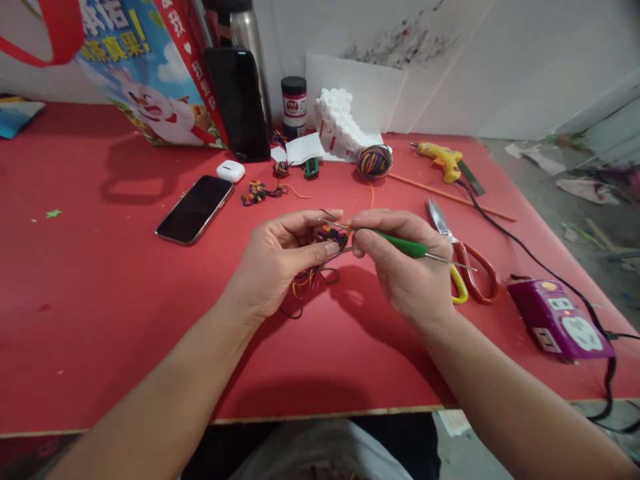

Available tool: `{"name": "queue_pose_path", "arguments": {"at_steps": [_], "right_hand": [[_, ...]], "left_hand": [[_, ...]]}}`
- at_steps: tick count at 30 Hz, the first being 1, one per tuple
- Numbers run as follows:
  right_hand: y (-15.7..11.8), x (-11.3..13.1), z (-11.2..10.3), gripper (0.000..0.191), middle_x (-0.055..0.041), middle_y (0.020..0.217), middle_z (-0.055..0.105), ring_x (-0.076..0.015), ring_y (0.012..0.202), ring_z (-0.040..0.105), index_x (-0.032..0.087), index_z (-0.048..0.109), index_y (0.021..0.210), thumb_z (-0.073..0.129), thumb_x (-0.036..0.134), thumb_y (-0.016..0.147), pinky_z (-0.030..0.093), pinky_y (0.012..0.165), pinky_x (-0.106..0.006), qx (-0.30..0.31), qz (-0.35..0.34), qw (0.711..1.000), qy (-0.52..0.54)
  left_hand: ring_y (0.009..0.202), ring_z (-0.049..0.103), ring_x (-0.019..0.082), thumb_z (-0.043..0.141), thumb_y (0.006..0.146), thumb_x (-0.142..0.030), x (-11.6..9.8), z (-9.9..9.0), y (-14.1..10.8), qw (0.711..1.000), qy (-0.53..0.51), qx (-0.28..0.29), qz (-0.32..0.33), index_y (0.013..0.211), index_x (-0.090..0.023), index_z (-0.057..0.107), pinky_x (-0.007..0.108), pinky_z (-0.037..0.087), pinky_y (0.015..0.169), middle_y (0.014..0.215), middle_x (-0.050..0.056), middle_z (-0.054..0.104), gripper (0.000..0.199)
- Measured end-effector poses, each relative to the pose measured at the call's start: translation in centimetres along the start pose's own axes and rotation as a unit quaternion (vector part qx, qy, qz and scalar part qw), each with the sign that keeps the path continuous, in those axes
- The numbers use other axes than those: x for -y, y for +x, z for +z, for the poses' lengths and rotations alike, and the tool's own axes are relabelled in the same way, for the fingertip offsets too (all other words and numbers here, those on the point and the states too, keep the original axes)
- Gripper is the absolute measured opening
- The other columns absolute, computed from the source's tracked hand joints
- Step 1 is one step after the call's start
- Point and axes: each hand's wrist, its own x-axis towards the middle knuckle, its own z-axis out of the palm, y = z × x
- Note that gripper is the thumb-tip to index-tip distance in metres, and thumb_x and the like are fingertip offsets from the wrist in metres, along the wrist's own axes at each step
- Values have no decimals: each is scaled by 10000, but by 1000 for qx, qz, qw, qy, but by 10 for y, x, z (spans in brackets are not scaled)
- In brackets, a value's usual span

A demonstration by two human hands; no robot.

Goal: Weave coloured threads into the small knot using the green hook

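Observation:
Between the thumb and fingers of my left hand [285, 257] is a small dark, orange and purple crocheted piece [333, 235], partly covered by the fingers. Loose yarn ends [305, 283] hang below it. My right hand [405, 260] is closed around a crochet hook with a green handle [407, 247]; its metal tip lies at the crocheted piece. A multicoloured yarn ball [373, 162] sits behind the hands, with an orange strand leading toward them. Another small crocheted piece [257, 192] lies on the table, behind my left hand.
On the red table [125, 320] are a phone [196, 209], a white earbud case [231, 171], scissors [477, 273], a glue gun [443, 159], an orange stick [460, 199] and a purple power socket [563, 323]. A black phone [239, 103] stands beside a printed bag [150, 73].

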Motion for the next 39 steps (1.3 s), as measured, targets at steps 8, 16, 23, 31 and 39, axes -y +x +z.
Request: {"name": "queue_pose_path", "arguments": {"at_steps": [8, 16, 23, 31, 39], "right_hand": [[1, -4, -2, 112, 6, 865, 804, -141, 730, 721, 269, 850, 988, 868, 231, 884, 637, 717, -301, -7, 45, 998, 53], [-1, 1, 2, 117, -1, 893, 797, -138, 735, 724, 249, 823, 1002, 810, 173, 914, 633, 711, -302, -10, -22, 999, -21], [-4, 5, 3, 100, -32, 932, 785, -157, 748, 714, 228, 779, 1051, 719, 199, 977, 600, 698, -336, -1, -115, 976, -187], [-10, -7, 3, 164, -42, 1033, 759, -168, 809, 717, 251, 745, 1192, 695, 237, 1036, 606, 778, -367, 3, -148, 969, -199], [-6, -7, 4, 162, -17, 911, 761, -145, 723, 702, 257, 785, 1142, 744, 353, 1019, 609, 695, -318, -7, -92, 993, -70]], "left_hand": [[810, 779, 146, 945, 677, -94, -1, 0, 2, 998, -48, -12, -49, 944, -172, 889, 238, 628, 811, 903, 49, 850, 284], [817, 757, 120, 900, 705, -46, 2, 1, 1, 998, 19, -41, 51, 1018, -198, 882, 225, 626, 834, 844, 13, 821, 349], [782, 728, 129, 896, 734, -72, 2, 4, -2, 992, 70, -66, 86, 1045, -207, 868, 243, 645, 734, 820, -10, 774, 340], [737, 719, 118, 923, 673, -58, 0, 5, -2, 997, -5, -72, 30, 1053, -211, 868, 209, 634, 646, 781, -24, 722, 414], [708, 711, 97, 938, 636, -45, -3, 4, -2, 998, -32, -60, 12, 992, -180, 869, 199, 624, 732, 749, -17, 736, 386]]}}
